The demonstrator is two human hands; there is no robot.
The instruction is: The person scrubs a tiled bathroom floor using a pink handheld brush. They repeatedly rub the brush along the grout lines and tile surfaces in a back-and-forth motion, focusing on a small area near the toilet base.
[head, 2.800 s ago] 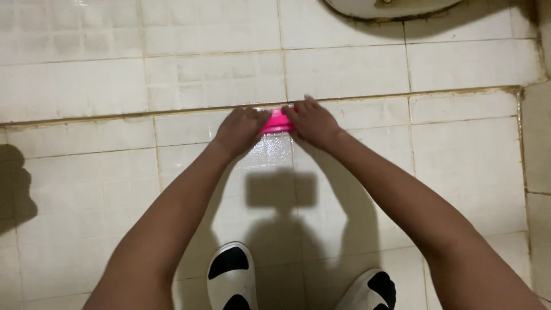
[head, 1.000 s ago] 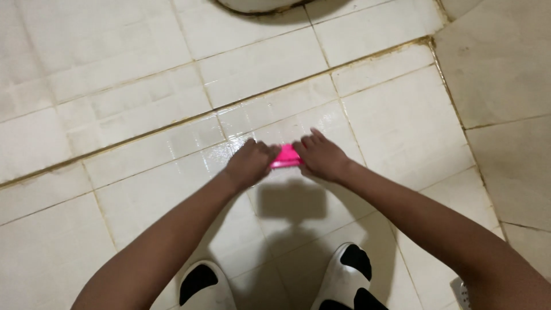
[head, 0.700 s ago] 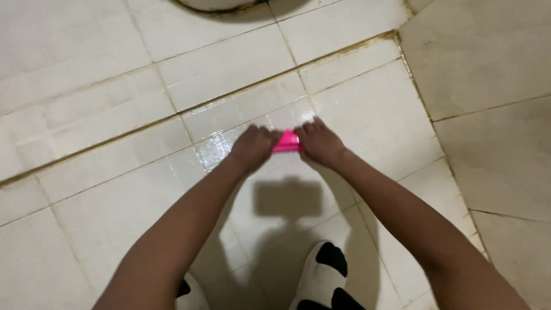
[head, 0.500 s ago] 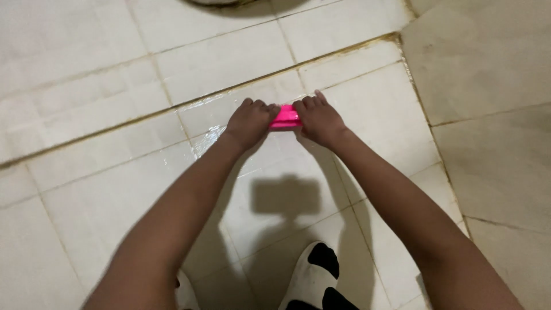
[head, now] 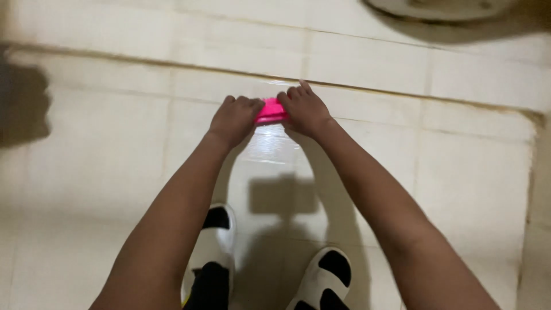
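**Two hands pressing a pink scrubber on a tiled floor**

We are looking down, just above the centre of the frame, at a small pink scrubber [head: 271,111] lying on the wet white floor tiles [head: 459,189]. We are seeing the left hand [head: 234,117] curling closed over its left end and the right hand [head: 304,109] clasping its right end, fingers bent down over it. Both arms are reaching up from the lower edge. Two white-and-black slippers [head: 322,278] are standing at the bottom centre; a dirty grout line [head: 402,95] is running across just beyond the hands.
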